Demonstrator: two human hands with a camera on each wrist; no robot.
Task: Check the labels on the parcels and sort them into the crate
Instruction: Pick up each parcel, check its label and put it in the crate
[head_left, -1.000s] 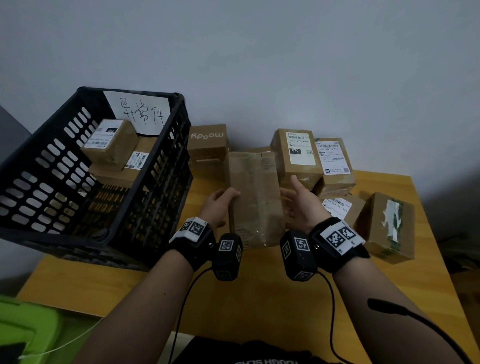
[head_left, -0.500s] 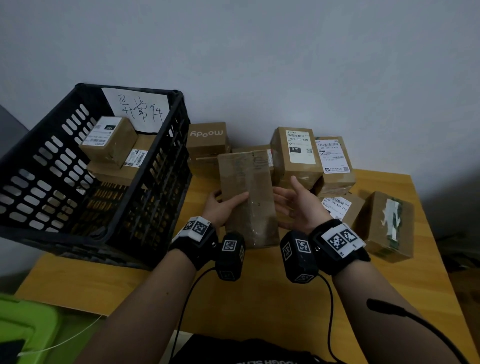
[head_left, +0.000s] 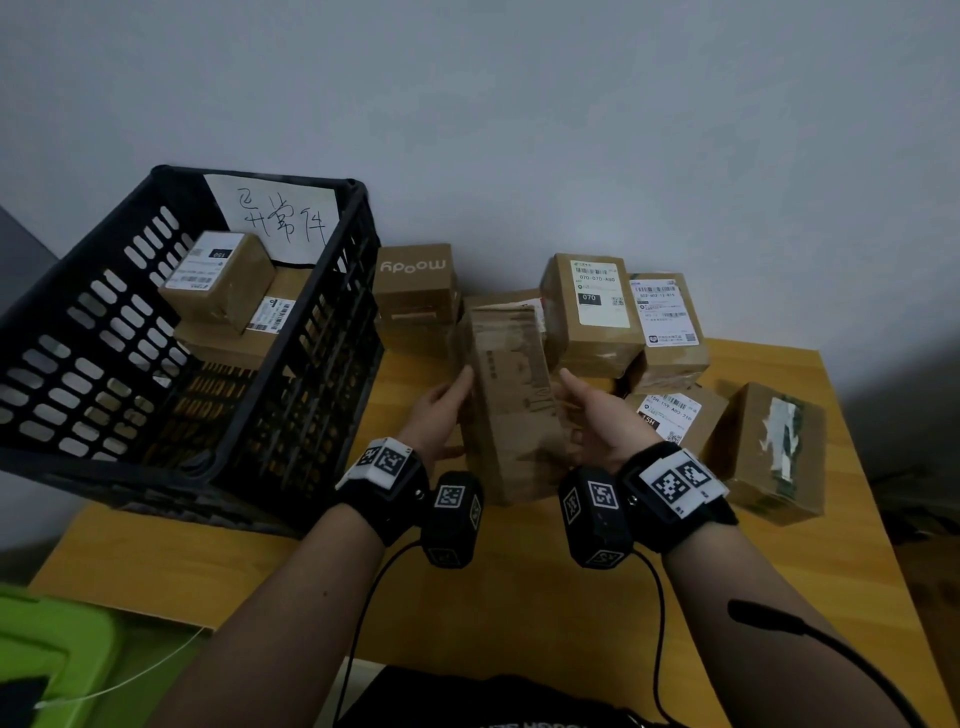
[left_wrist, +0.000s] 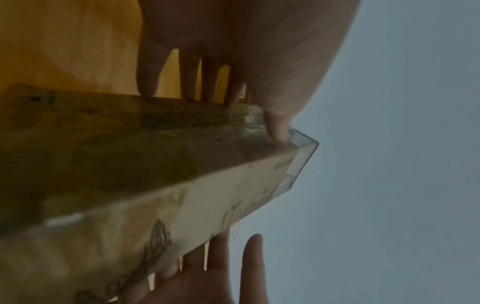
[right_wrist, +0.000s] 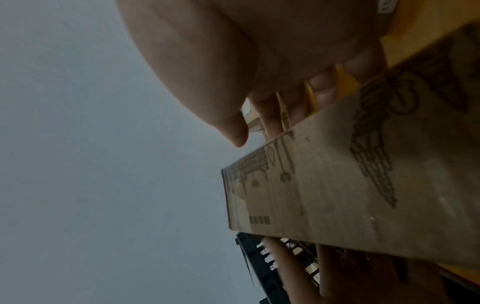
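Note:
I hold a long brown parcel (head_left: 511, 400) (left_wrist: 130, 164) (right_wrist: 363, 185) lengthwise over the wooden table (head_left: 519, 597), a face with printed drawings turned up and no shipping label showing. My left hand (head_left: 441, 410) (left_wrist: 233, 41) pinches its left edge, thumb on top and fingers behind. My right hand (head_left: 597, 421) (right_wrist: 259, 51) supports the right side with straight fingers beneath, its thumb lifted off the cardboard. The black slotted crate (head_left: 104, 415) (right_wrist: 262, 267) stands at the left with a handwritten paper sign (head_left: 280, 218) and two labelled parcels (head_left: 218, 280) inside.
Along the wall stand a "moody" box (head_left: 415, 280), a parcel labelled 070 (head_left: 592, 312) and another labelled parcel (head_left: 667, 322). A labelled parcel (head_left: 675, 415) and a box with torn tape (head_left: 774, 452) lie at the right. A green object (head_left: 52, 649) sits at the lower left.
The long parcel has been turned about its length, so a printed face now shows. My right hand let go briefly and now supports it from below.

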